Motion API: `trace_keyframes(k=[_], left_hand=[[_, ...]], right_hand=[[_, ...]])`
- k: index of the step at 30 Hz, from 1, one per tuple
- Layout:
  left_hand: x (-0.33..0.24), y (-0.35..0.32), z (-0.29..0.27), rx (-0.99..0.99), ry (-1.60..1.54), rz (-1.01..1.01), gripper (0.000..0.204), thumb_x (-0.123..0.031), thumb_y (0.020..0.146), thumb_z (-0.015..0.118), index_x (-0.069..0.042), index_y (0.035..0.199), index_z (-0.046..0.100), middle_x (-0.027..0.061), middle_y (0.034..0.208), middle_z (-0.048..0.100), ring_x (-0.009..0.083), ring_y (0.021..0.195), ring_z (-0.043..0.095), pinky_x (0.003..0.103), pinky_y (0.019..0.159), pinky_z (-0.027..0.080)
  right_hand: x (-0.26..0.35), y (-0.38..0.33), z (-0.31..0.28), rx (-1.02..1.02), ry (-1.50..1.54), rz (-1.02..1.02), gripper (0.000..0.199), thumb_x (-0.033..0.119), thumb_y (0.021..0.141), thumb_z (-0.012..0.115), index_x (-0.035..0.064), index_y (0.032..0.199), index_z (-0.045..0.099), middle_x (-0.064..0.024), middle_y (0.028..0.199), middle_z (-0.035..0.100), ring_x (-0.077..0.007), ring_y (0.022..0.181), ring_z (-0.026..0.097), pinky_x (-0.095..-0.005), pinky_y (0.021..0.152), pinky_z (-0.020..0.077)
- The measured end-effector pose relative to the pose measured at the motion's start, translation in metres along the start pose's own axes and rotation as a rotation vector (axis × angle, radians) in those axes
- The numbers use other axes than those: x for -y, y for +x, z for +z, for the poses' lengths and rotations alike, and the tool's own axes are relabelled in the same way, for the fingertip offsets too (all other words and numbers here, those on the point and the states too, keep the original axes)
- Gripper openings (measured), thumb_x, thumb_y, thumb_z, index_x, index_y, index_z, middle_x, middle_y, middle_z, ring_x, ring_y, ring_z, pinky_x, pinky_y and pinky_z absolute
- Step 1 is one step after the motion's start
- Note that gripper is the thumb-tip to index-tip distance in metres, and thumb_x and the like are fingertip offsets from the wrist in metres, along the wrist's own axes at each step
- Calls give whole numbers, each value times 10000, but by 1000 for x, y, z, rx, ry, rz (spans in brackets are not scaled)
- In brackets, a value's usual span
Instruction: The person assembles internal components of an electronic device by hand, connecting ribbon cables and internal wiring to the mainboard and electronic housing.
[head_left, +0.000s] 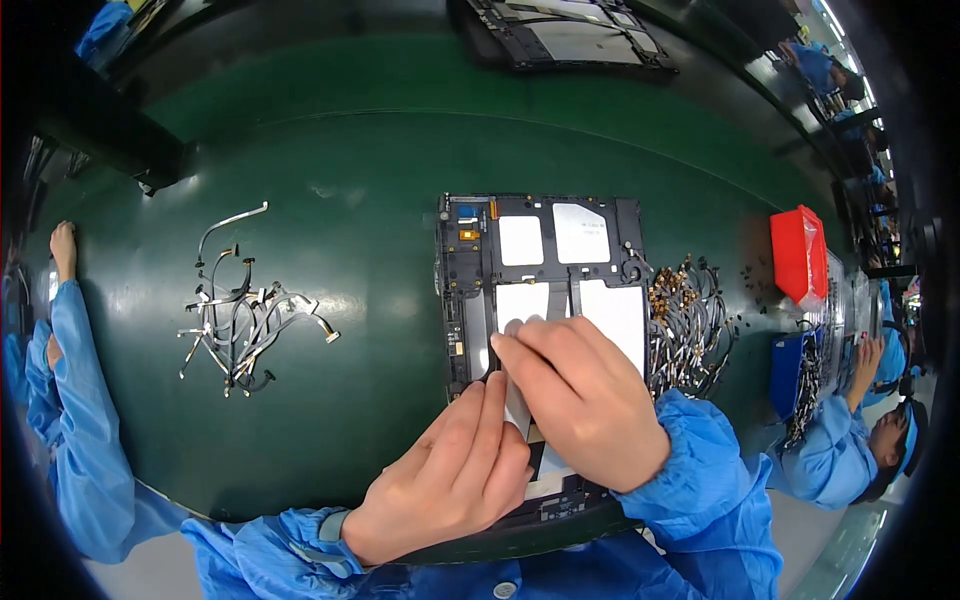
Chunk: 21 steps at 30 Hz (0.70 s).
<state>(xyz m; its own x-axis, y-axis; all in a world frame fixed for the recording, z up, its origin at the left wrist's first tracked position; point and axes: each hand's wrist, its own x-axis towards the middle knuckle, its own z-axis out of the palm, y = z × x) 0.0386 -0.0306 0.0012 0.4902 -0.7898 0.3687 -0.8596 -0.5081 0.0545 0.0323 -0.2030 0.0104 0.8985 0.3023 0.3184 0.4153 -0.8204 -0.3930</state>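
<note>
An opened tablet-like device [622,222] with a black frame, white rectangular panels and small connectors lies flat on the green bench in front of me. My right hand [590,405] is over its middle, thumb and fingers pinched together at a dark vertical seam. Closer to me, my left hand [450,480] rests on the device's lower left part with its fingers pressed together. A narrow grey strip [516,408] shows between the two hands. Whatever the fingertips grip is hidden or too small to name.
Loose short cables [255,310] lie in a tangle at left; a denser cable pile [690,330] adjoins the device's right side. A red bin [797,255] and a blue bin [786,375] stand at right. Another opened device [585,42] sits at the back. Blue-sleeved people work on both sides.
</note>
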Motion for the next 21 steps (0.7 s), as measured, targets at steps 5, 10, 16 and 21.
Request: trace_keyframes(k=[5,10,16,21], left_hand=[[6,-4,-1,8,-83,37,254,-256,829,586,-26,919,644,171,1089,671,265,1009,651,297,845,552],[17,-31,-18,-19,-114,-41,250,-230,798,617,-51,961,678,113,1034,673,257,1001,645,345,849,576],[29,-22,-10,-7,7,-85,242,-202,757,642,-125,980,696,55,974,678,230,964,642,344,824,561],[34,-23,-12,46,170,26,259,-273,759,703,-167,996,695,31,978,684,206,971,641,335,842,544]], right_hand=[[-10,10,-3,48,-187,4,392,73,706,623,-65,1073,621,-114,1046,569,-256,942,570,-327,745,477],[5,-21,-48,-121,8,241,409,-26,710,734,20,1110,664,-116,977,590,-277,841,577,-345,711,472],[19,-90,-59,-110,27,583,310,-64,747,709,5,1048,688,-131,924,622,-273,795,608,-325,697,500],[22,-111,-47,-124,95,698,279,-66,766,696,9,1034,693,-142,964,641,-275,849,641,-297,738,522]])
